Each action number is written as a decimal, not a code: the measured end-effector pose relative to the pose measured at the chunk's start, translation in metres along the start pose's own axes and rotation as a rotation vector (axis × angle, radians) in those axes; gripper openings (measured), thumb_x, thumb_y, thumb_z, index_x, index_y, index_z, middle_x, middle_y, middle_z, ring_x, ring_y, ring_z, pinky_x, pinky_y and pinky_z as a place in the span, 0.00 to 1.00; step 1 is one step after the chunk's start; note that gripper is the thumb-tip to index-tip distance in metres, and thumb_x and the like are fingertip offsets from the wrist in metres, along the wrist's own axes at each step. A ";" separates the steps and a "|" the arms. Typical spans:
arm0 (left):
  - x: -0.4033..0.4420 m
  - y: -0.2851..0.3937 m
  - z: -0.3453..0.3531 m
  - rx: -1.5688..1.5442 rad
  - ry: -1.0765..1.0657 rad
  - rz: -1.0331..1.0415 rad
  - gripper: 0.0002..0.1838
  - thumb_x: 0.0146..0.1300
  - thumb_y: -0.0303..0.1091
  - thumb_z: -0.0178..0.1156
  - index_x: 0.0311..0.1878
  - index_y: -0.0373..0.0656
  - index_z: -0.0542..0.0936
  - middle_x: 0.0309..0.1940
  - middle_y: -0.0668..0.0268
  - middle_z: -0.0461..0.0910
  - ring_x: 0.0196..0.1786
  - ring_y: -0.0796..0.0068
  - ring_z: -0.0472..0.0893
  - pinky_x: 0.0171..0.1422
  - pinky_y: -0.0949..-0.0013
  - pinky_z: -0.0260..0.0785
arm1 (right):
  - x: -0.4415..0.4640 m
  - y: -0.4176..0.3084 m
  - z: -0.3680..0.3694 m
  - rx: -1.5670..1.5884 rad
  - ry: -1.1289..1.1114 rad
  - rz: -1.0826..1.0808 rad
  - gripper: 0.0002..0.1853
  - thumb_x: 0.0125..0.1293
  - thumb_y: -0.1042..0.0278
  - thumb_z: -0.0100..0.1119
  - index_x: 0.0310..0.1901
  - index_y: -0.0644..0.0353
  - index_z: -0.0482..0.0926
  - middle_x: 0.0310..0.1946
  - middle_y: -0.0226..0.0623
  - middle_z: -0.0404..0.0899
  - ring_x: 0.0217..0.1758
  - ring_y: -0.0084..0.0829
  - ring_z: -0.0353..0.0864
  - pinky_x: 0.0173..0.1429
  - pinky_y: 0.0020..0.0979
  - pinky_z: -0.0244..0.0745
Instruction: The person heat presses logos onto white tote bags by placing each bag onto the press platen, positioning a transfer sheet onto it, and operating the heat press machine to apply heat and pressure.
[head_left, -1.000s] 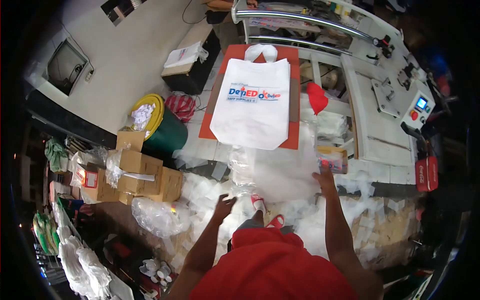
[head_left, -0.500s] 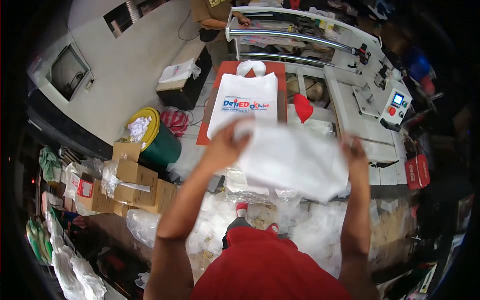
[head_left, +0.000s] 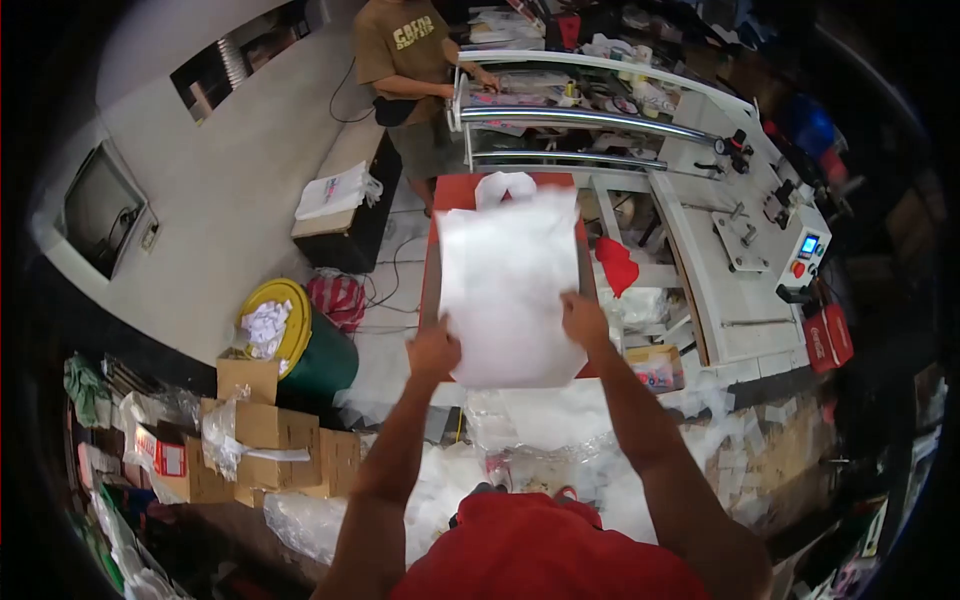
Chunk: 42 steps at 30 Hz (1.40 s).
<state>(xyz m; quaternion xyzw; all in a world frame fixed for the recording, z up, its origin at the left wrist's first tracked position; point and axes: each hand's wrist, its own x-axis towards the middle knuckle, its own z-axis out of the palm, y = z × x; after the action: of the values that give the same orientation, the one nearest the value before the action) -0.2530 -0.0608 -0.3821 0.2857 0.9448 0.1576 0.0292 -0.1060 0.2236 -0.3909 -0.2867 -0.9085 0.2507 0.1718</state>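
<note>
A white sheet [head_left: 510, 300] is stretched between my two hands over the red board [head_left: 450, 192]. My left hand [head_left: 435, 350] is closed on its lower left edge, my right hand [head_left: 583, 320] on its right edge. Beneath the sheet lies a white bag, whose handle [head_left: 505, 187] shows at the top; its print is hidden. To the right of the board is a red cloth-like piece [head_left: 616, 265].
A person [head_left: 405, 60] stands beyond the machine's metal rails [head_left: 590, 118]. On the right is a control box [head_left: 803, 255]. Cardboard boxes [head_left: 275, 440] and a green bin with a yellow rim [head_left: 325, 355] stand at the left. Plastic wrapping [head_left: 540, 415] lies nearer me.
Both hands first rose with the white sheet, then brought it forward over the printed bag, covering the print. The view has shifted, showing more of the other person.
</note>
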 end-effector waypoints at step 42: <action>-0.330 -0.009 0.167 -0.213 -0.948 -0.488 0.19 0.61 0.37 0.63 0.53 0.40 0.79 0.46 0.51 0.82 0.47 0.58 0.85 0.51 0.59 0.78 | -0.082 0.488 0.087 -0.547 -0.645 0.085 0.54 0.38 0.62 0.81 0.70 0.57 0.62 0.68 0.43 0.63 0.71 0.47 0.63 0.66 0.47 0.70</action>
<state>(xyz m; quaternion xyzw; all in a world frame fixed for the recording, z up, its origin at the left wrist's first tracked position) 0.0423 -0.2025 -0.5554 0.0931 0.8458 0.0951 0.5165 0.1301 0.4885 -0.7461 -0.2659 -0.9361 0.0840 -0.2145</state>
